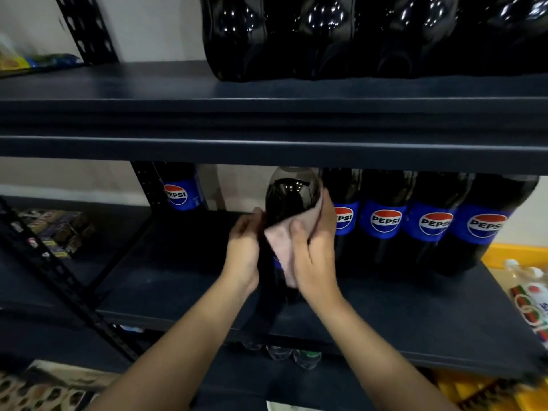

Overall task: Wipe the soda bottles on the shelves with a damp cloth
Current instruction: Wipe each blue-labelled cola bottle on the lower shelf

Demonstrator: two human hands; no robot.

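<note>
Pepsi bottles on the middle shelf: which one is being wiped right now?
The front bottle, pulled forward of the row: the left hand steadies it while the right hand presses the pink cloth against it.

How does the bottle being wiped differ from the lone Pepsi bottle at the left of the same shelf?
The held bottle is pulled toward the shelf's front edge and gripped by the left hand; the lone bottle stands at the back, untouched. The held bottle's label is mostly covered by the pink cloth under the right hand; the lone bottle's logo faces out. Both hold dark cola.

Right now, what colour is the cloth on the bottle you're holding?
Pale pink. The cloth is pressed to the bottle by the right hand; the head view shows it best.
</note>
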